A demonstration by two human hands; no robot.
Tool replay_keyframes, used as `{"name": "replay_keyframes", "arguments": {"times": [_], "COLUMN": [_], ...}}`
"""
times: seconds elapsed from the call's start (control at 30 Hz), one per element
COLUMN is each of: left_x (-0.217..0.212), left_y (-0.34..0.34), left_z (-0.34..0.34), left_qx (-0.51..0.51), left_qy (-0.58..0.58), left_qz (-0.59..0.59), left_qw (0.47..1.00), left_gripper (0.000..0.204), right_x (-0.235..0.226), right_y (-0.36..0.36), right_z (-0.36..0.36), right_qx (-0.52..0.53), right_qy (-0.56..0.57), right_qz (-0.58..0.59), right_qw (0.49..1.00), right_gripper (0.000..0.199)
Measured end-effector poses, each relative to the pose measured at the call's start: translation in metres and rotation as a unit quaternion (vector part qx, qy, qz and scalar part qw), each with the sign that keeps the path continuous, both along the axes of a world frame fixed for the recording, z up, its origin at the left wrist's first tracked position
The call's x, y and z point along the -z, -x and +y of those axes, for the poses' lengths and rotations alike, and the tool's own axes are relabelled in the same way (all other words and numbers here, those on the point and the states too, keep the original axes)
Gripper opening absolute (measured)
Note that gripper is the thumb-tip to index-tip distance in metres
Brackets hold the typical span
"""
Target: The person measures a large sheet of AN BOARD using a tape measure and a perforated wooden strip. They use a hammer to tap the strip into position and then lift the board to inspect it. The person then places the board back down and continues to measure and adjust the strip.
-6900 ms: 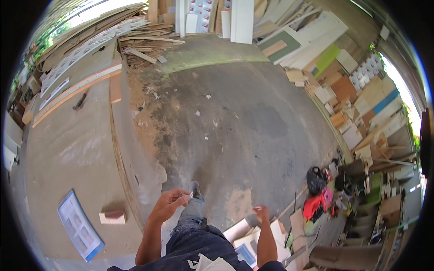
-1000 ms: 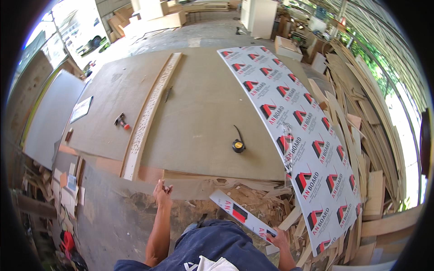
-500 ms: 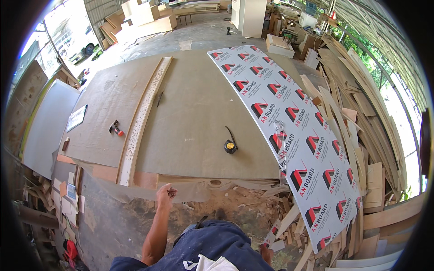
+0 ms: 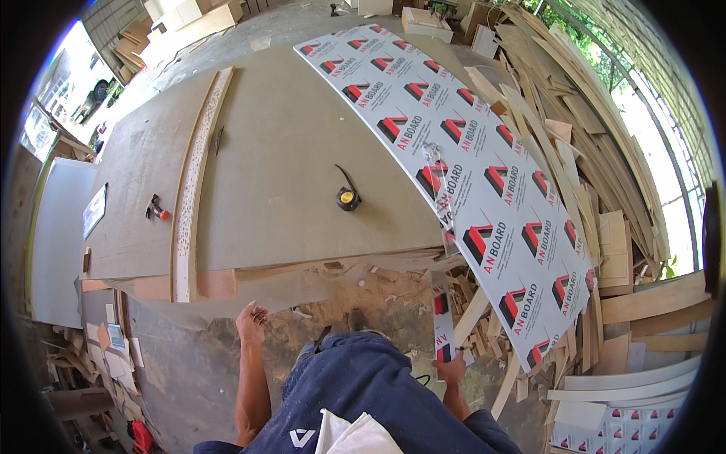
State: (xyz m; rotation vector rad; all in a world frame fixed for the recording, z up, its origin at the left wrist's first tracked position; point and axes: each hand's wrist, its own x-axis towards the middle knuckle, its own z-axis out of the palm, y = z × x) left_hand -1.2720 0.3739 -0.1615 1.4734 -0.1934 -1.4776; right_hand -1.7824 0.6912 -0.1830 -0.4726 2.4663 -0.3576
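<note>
My left hand (image 4: pixel 252 322) hangs in the air just off the near edge of the worktable; its fingers are loosely bent, with nothing seen in them. My right hand (image 4: pixel 451 368) is closed on the lower end of a narrow strip of white board (image 4: pixel 443 318) printed in red and black, which stands out ahead of it below the table's edge. On the tabletop (image 4: pixel 280 189) lie a black and yellow tape measure (image 4: pixel 348 200), a hammer (image 4: pixel 156 209) with a red-ended handle, and a pale, speckled long board (image 4: pixel 190 200). A large sheet of printed white board (image 4: pixel 461 174) covers the right side.
Wood offcuts (image 4: pixel 484 329) litter the floor at right, beside a tall heap of long planks (image 4: pixel 575 144). A framed flat panel (image 4: pixel 95 209) lies at the table's left edge. More scraps (image 4: pixel 113 356) are piled at lower left. Boxy wooden pieces (image 4: pixel 189 30) stand at the back.
My right hand has come further into view with the printed strip, now raised and showing more of its length. The whole view has shifted, so the table appears higher and further left.
</note>
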Motion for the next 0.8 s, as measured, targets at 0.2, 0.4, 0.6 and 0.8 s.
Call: {"name": "replay_keyframes", "arguments": {"times": [0.2,0.4,0.6,0.8], "left_x": [-0.032,-0.048,-0.132,-0.142], "left_y": [0.031,0.067,0.121,0.101], "left_z": [0.007,-0.005,-0.023,-0.071], "left_qx": [0.119,0.268,0.419,0.573], "left_qy": [0.023,0.137,0.336,0.356], "left_qz": [-0.104,-0.205,-0.563,-0.552], "left_qw": [0.987,0.931,0.629,0.490], "left_gripper": [0.021,0.038,0.093,0.096], "right_x": [-0.057,-0.110,-0.131,-0.166], "right_y": [-0.005,0.004,-0.001,-0.023], "right_z": [-0.007,-0.053,-0.187,-0.302], "right_qx": [-0.214,-0.428,-0.589,-0.683], "right_qy": [0.007,0.119,0.287,0.330], "right_qz": [-0.018,0.062,0.105,0.108], "right_qw": [0.977,0.894,0.748,0.642], "right_gripper": [0.079,0.074,0.074,0.068]}}
